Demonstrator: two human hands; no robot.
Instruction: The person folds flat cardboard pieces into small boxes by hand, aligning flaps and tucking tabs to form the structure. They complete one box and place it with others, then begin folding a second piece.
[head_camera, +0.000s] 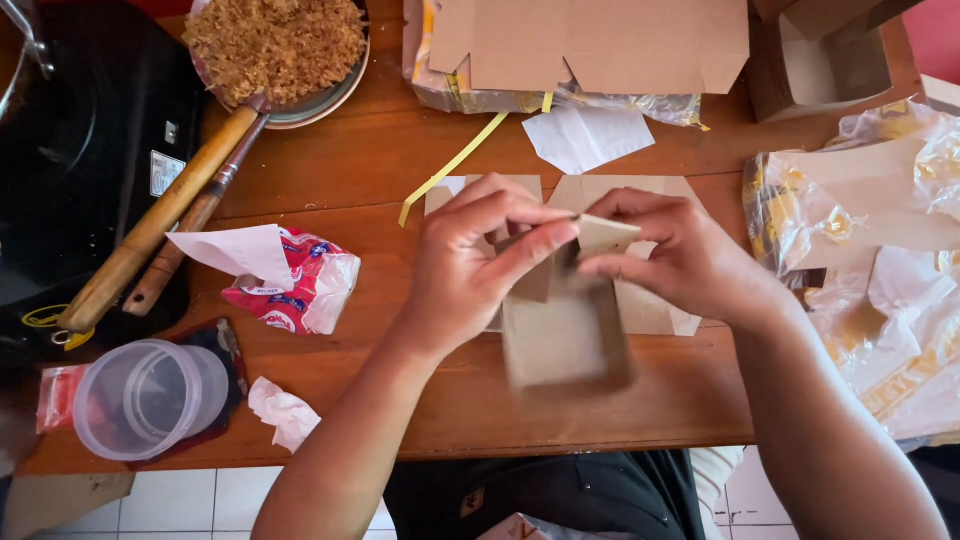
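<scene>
1. Bag (90, 150), black, is seen at the far left of the wooden table (360, 170), with two wooden handles (150, 225) lying across it and reaching up to a metal bowl (320, 100) heaped with brown shreds (275, 40).
2. A clear plastic cup (145, 398) is laid on its side near the front left edge, and a crumpled white tissue (283, 412) is found just beside it.
3. A red and white packet (300, 285) with a white paper (240, 252) on top is placed between the handles and the left hand.
4. A yellow strip (455, 160) is stretched slantwise above the left hand.
5. The left hand (465, 270) is closed in a narrow grip, thumb and fingers pinching a flap of the small brown cardboard box (565, 335), which is held above the middle of the table, close to its front edge.
6. The right hand (680, 260) is closed on another flap (605, 235) of the same box, its grip narrow, finger and thumb pressed on the card.
7. Flat brown cardboard sheets (650, 305) are spread under both hands.
8. A plastic-wrapped stack of cardboard (590, 50) is set at the back, with a white paper sheet (585, 138) before it.
9. Crinkled clear plastic bags (880, 250) holding more card are piled at the right.
</scene>
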